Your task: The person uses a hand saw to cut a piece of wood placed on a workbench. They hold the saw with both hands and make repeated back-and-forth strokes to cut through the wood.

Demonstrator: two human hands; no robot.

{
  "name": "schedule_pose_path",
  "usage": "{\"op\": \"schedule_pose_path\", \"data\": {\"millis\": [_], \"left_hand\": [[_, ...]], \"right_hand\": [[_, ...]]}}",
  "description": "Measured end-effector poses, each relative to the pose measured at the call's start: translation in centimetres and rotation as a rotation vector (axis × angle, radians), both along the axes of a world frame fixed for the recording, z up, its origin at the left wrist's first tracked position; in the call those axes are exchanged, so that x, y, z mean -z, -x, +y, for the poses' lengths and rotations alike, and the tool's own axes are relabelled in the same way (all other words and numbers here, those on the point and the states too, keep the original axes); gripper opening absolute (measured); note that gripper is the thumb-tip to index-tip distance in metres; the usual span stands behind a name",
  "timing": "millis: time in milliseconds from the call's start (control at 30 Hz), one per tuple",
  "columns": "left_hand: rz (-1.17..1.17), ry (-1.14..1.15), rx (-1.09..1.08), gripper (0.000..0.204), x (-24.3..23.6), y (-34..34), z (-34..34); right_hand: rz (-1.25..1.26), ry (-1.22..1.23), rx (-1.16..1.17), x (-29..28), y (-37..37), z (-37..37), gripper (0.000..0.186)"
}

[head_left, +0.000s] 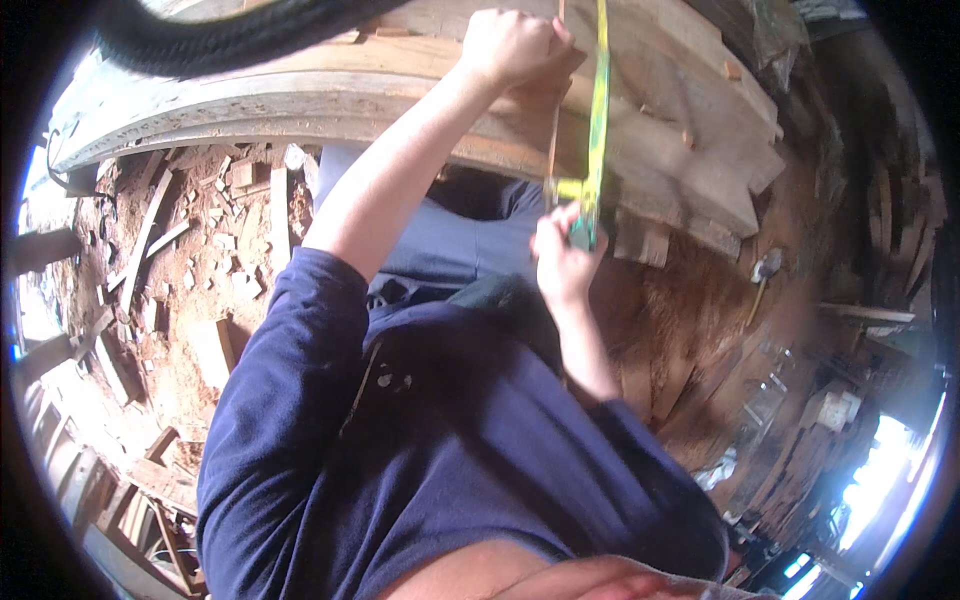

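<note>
A yellow measuring tape runs from the near edge of the stacked wooden boards up past the top of the picture. My right hand is closed around the green tape measure case at the boards' near edge, just in front of my body. Farther up, my left hand is a fist resting over the boards, left of the yellow tape. Whatever that fist may hold is hidden. A thin dark line runs along the wood between my left hand and the tape.
Wood offcuts and sawdust litter the ground at left. A hammer-like tool with a yellow handle lies at right. Small wood chips sit on the boards. A thick black hose or cable crosses the top left.
</note>
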State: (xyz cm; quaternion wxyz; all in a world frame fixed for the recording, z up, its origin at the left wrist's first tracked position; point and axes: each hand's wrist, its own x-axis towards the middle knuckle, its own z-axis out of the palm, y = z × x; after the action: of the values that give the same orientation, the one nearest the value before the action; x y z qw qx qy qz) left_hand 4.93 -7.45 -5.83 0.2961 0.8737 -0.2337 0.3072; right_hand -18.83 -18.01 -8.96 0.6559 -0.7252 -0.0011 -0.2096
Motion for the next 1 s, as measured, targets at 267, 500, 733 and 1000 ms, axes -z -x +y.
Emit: {"op": "schedule_pose_path", "data": {"millis": [267,500,733,1000], "left_hand": [[-0.050,-0.018,-0.041,0.049,0.9,-0.7,0.2],[-0.015,0.040,0.006,0.051,0.7,-0.2,0.2],[-0.077,0.072,-0.019,0.051,1.1,-0.4,0.1],[-0.096,0.030,-0.042,0.046,1.0,-0.4,0.3]], "right_hand": [[0.037,0.031,0.081,1.0,0.7,0.4,0.027],[0.171,-0.279,0.099,0.2,0.3,0.4,0.025],[-0.010,-0.354,-0.062,0.6,1.5,0.7,0.030],[-0.074,-0.168,-0.110,-0.9,1.3,1.1,0.025]]}}
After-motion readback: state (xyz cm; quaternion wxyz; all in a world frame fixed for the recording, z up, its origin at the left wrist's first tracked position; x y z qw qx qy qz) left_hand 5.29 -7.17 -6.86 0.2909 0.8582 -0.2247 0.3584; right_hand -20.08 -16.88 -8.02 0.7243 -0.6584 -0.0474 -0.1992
